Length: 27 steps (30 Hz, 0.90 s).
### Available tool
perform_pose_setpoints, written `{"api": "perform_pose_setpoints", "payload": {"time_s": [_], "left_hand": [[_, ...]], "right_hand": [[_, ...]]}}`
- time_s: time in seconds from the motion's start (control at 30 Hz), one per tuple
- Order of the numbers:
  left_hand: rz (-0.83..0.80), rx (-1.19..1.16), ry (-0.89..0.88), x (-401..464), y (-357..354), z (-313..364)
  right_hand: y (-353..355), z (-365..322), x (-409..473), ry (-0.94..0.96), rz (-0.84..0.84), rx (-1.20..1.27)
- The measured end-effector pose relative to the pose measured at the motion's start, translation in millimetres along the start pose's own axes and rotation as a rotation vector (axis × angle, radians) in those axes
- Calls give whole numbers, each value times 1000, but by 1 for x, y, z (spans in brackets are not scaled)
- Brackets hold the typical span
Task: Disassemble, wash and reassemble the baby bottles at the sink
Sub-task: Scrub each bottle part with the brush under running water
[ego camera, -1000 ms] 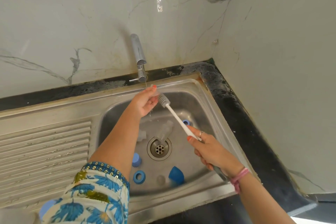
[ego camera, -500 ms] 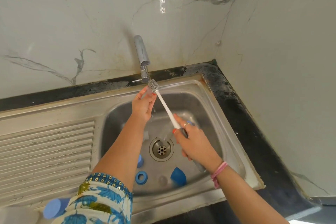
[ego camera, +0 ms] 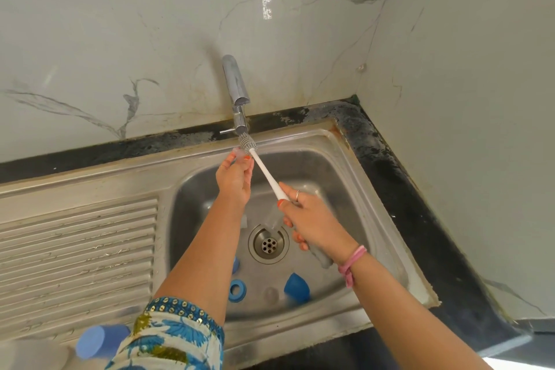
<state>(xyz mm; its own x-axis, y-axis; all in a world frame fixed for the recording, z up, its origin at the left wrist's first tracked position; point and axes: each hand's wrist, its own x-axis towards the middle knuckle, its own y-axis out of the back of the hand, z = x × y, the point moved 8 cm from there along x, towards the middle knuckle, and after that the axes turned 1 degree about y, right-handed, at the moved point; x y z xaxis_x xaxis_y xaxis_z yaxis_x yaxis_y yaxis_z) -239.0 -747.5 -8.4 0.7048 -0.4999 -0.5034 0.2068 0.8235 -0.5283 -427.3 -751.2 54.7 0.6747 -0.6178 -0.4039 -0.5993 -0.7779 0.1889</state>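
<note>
A: What's under the tap (ego camera: 236, 96)?
B: The bottle brush (ego camera: 267, 173), bristle head up at the spout. The right hand (ego camera: 312, 224) grips its handle; the left hand (ego camera: 235, 177) pinches a small clear piece (ego camera: 239, 155) beside it.
A: And in the sink (ego camera: 354, 189)?
B: A blue ring (ego camera: 238, 290), a blue cap (ego camera: 296, 287), near the drain (ego camera: 268, 244).

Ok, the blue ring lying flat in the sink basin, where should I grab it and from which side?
Pinch the blue ring across its rim, one finger through the centre hole, coming straight down from above. It appears to lie flat on the sink floor, hole upward, with bare steel around it.
</note>
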Motion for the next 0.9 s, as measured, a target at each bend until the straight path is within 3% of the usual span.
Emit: {"api": "perform_pose_setpoints", "payload": {"time_s": [0.1, 0.43, 0.63, 0.77, 0.9], "left_hand": [[98, -52, 0, 3, -2, 3], [-81, 170, 76, -4, -26, -1], [132, -6, 71, 11, -10, 6], [-55, 137, 106, 2, -20, -3], [-155, 33, 141, -2, -21, -6]], "right_hand": [[-10, 1, -14, 77, 39, -213], [13, -13, 14, -14, 30, 53], [-9, -5, -12, 44, 21, -172], [4, -9, -5, 29, 56, -61], [17, -13, 6, -35, 11, 133]]}}
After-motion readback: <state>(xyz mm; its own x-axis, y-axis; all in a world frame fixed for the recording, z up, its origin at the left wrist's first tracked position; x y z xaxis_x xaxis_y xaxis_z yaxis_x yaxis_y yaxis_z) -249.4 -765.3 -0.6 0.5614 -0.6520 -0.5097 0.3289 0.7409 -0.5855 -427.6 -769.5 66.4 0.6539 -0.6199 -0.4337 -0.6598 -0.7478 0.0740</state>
